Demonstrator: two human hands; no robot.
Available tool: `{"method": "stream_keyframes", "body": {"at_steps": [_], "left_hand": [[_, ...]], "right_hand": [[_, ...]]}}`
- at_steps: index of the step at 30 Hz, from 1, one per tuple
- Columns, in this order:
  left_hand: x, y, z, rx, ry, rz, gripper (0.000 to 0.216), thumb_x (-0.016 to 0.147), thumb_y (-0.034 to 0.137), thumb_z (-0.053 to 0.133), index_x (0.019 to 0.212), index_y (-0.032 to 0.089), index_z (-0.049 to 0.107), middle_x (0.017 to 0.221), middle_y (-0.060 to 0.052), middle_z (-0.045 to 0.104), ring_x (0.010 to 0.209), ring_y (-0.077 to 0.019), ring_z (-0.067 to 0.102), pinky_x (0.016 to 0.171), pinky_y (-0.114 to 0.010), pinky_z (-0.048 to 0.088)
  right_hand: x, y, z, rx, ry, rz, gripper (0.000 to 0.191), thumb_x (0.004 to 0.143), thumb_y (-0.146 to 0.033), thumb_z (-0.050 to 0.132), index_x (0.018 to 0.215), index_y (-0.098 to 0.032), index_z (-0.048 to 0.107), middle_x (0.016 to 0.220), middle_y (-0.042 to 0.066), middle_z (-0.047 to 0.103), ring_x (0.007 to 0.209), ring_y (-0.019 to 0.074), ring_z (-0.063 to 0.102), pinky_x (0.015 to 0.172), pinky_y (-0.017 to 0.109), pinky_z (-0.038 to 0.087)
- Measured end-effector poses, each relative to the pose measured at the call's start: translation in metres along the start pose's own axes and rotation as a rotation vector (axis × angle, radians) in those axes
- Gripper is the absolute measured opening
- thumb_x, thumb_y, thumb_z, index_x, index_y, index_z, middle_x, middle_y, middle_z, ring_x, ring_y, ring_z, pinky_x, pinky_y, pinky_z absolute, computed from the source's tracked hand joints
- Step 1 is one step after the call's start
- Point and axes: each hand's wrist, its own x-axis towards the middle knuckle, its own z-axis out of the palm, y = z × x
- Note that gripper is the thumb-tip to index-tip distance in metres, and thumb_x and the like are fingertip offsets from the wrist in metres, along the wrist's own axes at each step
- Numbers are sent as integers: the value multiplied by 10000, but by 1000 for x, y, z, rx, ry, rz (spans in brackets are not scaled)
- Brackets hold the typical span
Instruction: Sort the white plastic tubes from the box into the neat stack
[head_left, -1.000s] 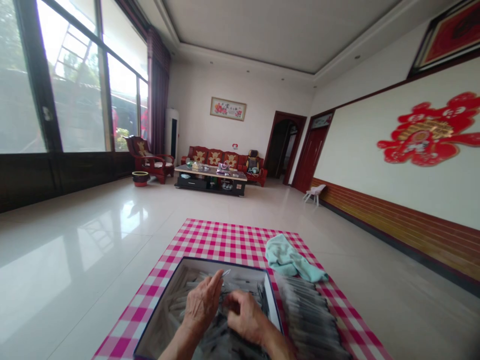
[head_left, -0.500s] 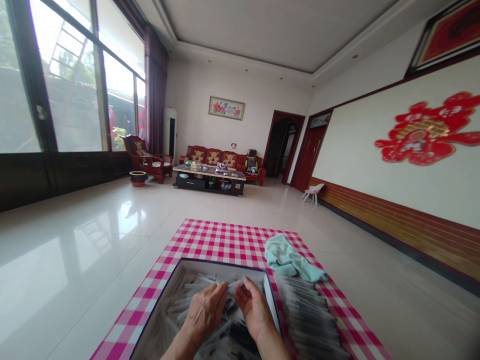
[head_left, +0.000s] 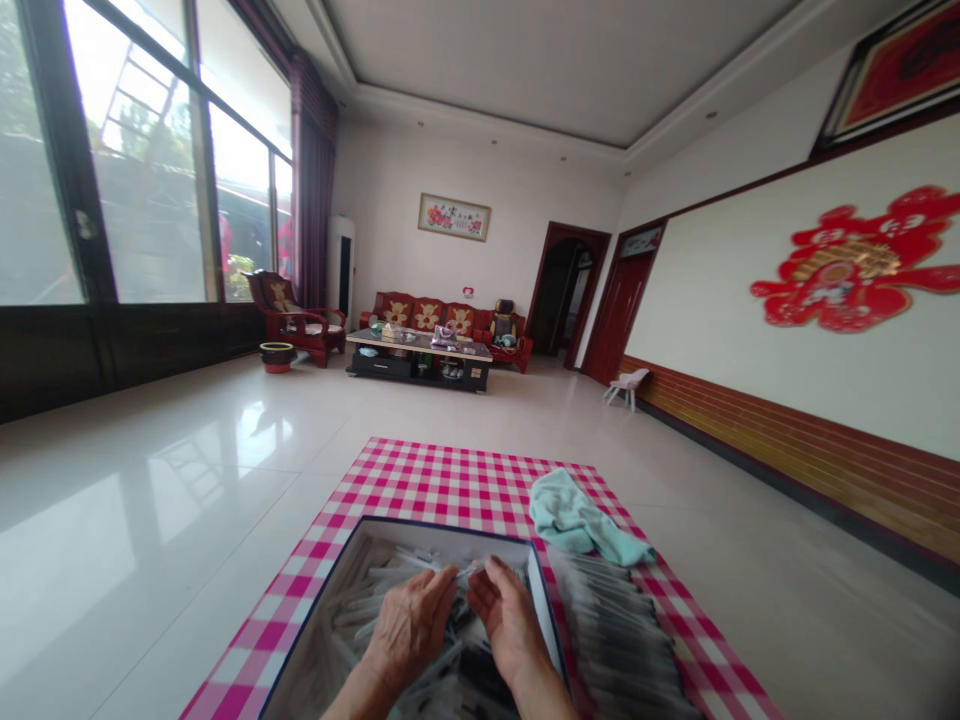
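Observation:
Both hands are over an open box (head_left: 344, 545) with a dark blue rim, which holds a jumble of clear plastic tubes (head_left: 365, 600) and some dark pieces. My left hand (head_left: 410, 617) shows its back, its fingers closed together at the tips. Facing it, my right hand (head_left: 508, 612) has curled fingers and its thumb side up. Between the fingertips is a small clear plastic piece (head_left: 472, 568); its exact kind is too blurred to make out. Right of the box lies a row of slim clear-and-black sticks (head_left: 622, 630), pen-like and blurred.
A pink-and-white checked cloth (head_left: 450, 470) covers the table. On it, beyond the stick row, lies a crumpled mint-green cloth (head_left: 574, 515). Farther off stand a low coffee table (head_left: 416, 362), a red wooden armchair (head_left: 296, 315) and a small white chair (head_left: 626, 385).
My right fingertips have shifted slightly around the clear piece. Otherwise both hands keep nearly the same place over the box.

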Motion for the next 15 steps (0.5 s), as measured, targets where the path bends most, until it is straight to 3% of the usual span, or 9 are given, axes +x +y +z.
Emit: {"method": "stream_keyframes", "body": {"at_steps": [10,15], "left_hand": [[0,1,-2,32,-26,-19,252,947,236,341,1062,244,564,779,-11,658,694,-147,662,588,-203,436],[-1,1,-4,25,-63,-27,232,942,221,348,996,230,574,782,-14,661,694,-155,665,593,-215,434]], "right_hand": [[-2,3,2,-279,-21,-114,358,572,-365,802,811,-178,611,676,-25,660,634,142,615,611,247,498],[-2,2,1,-438,-68,-180,408,625,-390,751,967,-196,639,745,-29,638,664,144,598,649,258,498]]}}
